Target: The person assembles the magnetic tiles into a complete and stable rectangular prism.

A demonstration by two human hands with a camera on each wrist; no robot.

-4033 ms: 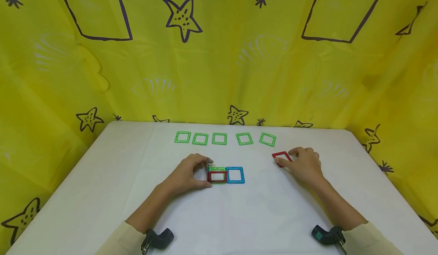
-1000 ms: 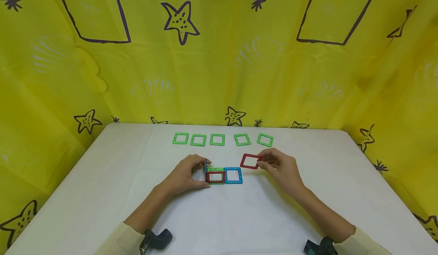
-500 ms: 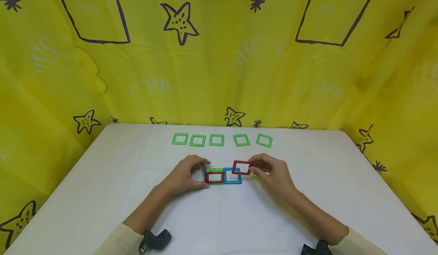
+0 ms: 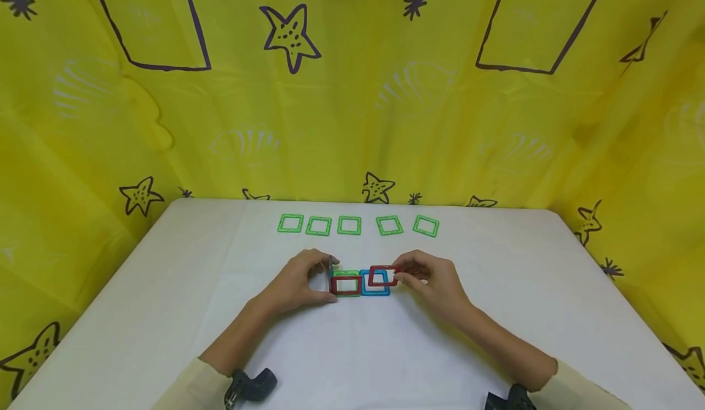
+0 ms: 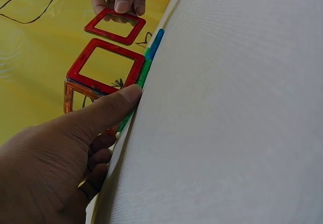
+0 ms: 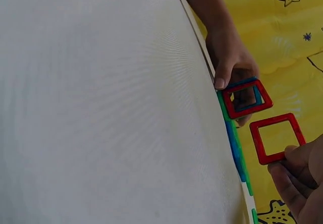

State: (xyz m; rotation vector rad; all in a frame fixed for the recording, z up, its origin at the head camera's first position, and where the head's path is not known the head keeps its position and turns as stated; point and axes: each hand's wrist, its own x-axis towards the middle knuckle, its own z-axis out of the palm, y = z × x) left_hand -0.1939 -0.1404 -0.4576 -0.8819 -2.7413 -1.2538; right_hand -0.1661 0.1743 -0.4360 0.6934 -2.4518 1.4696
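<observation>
My left hand [image 4: 300, 283] grips a small corner of magnetic tiles, thumb at the front and fingers behind. In it a red tile [image 4: 347, 292] stands upright along the front edge of a flat green tile [image 4: 346, 272]. A blue upright tile [image 4: 331, 270] closes its left side, partly hidden by the fingers. Joined to the green tile's right is a flat blue tile [image 4: 376, 293]. Above that, my right hand [image 4: 437, 281] pinches another red tile [image 6: 259, 143] by its right edge. In the right wrist view this tile is apart from the standing red one [image 6: 267, 101].
Several green square tiles [image 4: 349, 234] lie in a loose row toward the back of the white table [image 4: 363, 355]. A yellow curtain [image 4: 352, 110] with drawn stars hangs behind and at both sides. Dark wrist cameras [image 4: 252, 385] sit at the sleeves.
My right hand has lifted the red tile from the table's right side and brought it left, then lower over the flat blue tile. My left hand has kept its grip in place.
</observation>
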